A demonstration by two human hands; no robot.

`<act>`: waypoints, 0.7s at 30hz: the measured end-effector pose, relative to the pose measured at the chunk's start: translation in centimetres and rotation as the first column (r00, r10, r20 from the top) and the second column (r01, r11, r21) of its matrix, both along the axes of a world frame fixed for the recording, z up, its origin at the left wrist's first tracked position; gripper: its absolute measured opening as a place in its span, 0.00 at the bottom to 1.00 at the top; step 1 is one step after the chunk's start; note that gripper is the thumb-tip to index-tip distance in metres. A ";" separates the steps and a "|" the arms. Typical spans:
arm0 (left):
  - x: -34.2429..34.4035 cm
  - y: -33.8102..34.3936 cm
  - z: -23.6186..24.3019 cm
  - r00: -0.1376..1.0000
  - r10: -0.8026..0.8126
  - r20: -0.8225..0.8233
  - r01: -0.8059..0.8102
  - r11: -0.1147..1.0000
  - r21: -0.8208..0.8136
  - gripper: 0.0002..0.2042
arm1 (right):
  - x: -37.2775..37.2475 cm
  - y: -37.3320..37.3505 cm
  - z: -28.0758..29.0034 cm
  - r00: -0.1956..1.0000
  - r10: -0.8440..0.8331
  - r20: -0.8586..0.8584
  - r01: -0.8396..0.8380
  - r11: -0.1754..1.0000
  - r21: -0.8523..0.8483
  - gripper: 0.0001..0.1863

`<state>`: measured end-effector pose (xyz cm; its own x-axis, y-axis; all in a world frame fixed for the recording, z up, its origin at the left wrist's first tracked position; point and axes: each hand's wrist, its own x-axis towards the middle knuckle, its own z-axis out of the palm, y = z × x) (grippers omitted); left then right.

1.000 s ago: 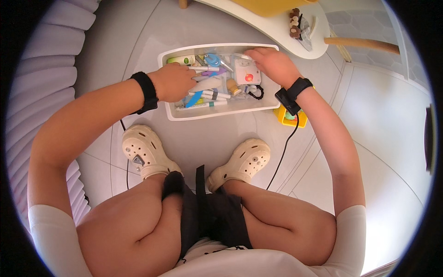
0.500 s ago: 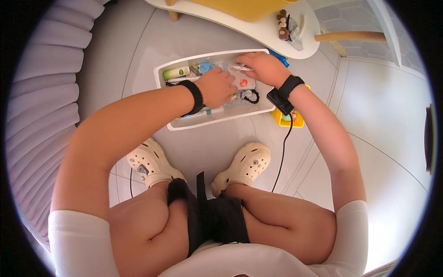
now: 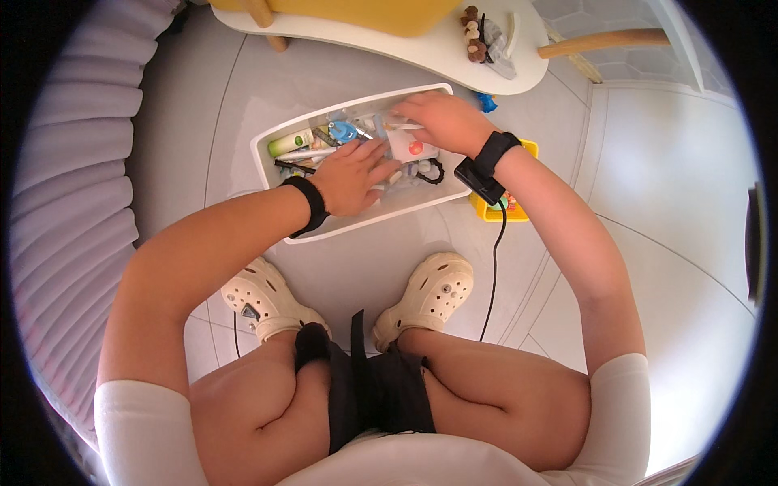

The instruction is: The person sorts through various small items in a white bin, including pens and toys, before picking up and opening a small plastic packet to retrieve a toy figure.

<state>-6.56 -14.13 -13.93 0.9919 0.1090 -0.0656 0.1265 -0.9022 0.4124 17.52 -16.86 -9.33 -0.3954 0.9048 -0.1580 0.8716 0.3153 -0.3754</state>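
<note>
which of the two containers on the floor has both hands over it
The large white rectangular plastic bin: the left hand and right hand are both over it; the smaller yellow plastic basket beside it has neither.

White bin (image 3: 438,194), open-topped, rectangular, sits on floor slightly askew, far edge angled up to the right. Packed with loose small items. Left end: green-and-white tube (image 3: 290,143) lying slanted; below it a slim white stick (image 3: 306,154) and a dark pen-like item (image 3: 294,167), partly covered. Blue piece (image 3: 343,131) near far wall, kind unclear. Right half: flat white packet (image 3: 409,147) with red-orange round mark, lying face up; black ring-shaped band (image 3: 442,172) beside it, near right end. White strip (image 3: 403,126) by the right hand's (image 3: 446,121) fingers; grip unclear. Left hand (image 3: 352,178), fingers spread, covers middle contents.
</note>
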 end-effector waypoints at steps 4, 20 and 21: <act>0.6 -0.8 0.3 0.994 0.108 0.018 -0.101 0.971 -0.215 0.31 | 0.2 -0.3 -0.2 0.999 -0.025 -0.036 0.022 0.997 -0.070 0.21; 0.4 1.5 0.1 0.997 -0.028 0.078 0.027 0.999 0.019 0.23 | -1.6 -1.7 -0.4 0.963 0.126 0.237 -0.121 0.992 -0.038 0.45; 0.5 1.7 0.2 0.996 -0.030 0.079 0.029 0.999 0.018 0.23 | -2.0 -1.6 -0.4 0.942 0.130 0.309 -0.105 0.990 -0.097 0.45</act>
<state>-6.09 -12.45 -13.68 0.9967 0.0800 0.0151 0.0670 -0.9119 0.4049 15.56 -18.47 -9.71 -0.4174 0.8346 -0.3596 0.9075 0.4035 -0.1168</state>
